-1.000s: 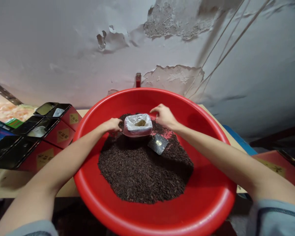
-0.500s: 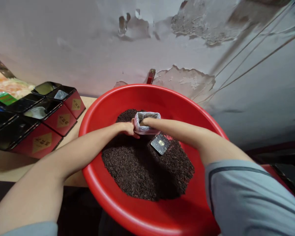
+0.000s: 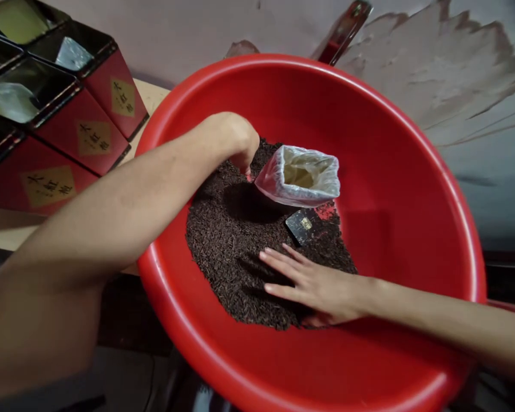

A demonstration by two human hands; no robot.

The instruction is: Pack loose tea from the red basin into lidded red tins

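Note:
A big red plastic basin [image 3: 412, 171] holds a heap of dark loose tea leaves [image 3: 227, 240]. On the heap lies a red box lined with a clear plastic bag [image 3: 299, 177], tilted with its mouth open toward me. My left hand [image 3: 236, 140] is closed at the bag's left edge and pinches it. My right hand [image 3: 313, 283] lies flat on the leaves at the near side of the heap, fingers stretched out to the left. A small dark lid with a gold label [image 3: 302, 225] rests on the leaves between the bag and my right hand.
Several red square tins with gold labels [image 3: 90, 134] stand open on a wooden table to the left of the basin, some with plastic liners inside. A peeling grey wall rises behind. A red handle [image 3: 341, 28] sticks up behind the basin's far rim.
My right hand left the bag's rim and came down flat onto the near leaves. The bagged box tipped toward me. The view moved closer and lower over the basin.

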